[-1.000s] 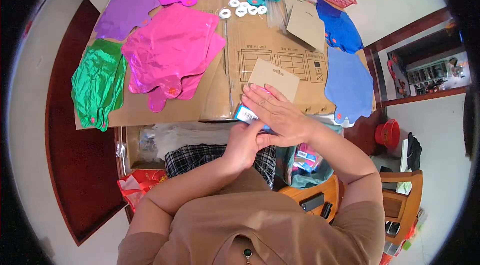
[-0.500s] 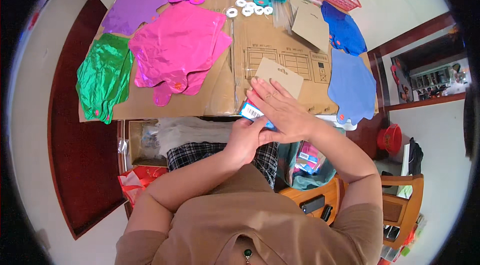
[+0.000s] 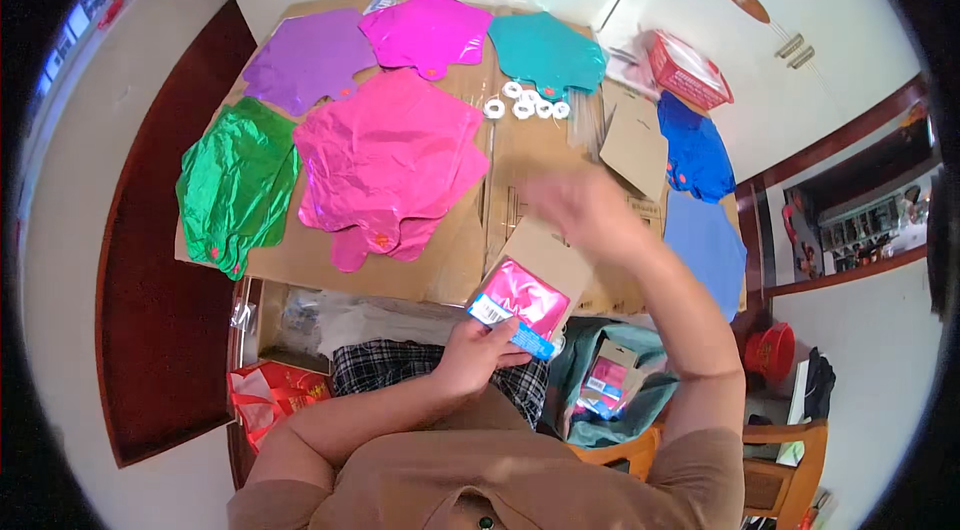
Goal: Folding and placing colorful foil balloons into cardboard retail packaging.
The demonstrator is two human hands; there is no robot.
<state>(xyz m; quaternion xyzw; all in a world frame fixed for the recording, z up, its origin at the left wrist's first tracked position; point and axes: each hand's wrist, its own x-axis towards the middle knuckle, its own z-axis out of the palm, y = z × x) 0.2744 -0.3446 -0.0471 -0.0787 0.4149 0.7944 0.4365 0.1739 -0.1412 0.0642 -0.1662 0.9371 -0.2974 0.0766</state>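
Note:
My left hand (image 3: 474,354) is closed on the lower end of a flat package (image 3: 526,290). It has a bare cardboard top, folded shiny pink foil in the middle and a blue-and-white label along the bottom. Over the front part of the cardboard-covered table, my right hand (image 3: 590,215) is off the package and smeared by motion, so its fingers cannot be read. Beyond it lie a tan cardboard card (image 3: 634,145) and several small white ribbon rolls (image 3: 524,110). A stack of pink foil balloons (image 3: 390,160) lies flat to the left.
Green (image 3: 238,180), purple (image 3: 308,60), magenta (image 3: 425,32), teal (image 3: 548,52), dark blue (image 3: 693,148) and light blue foil balloons (image 3: 704,245) ring the table. A red basket (image 3: 688,70) stands at the back right. Beside my lap, a teal bag (image 3: 648,405) holds similar packages.
My right hand has lifted off the package and moved away over the table. The package's pink front now shows in my left hand, lower in view. The whole view has shifted.

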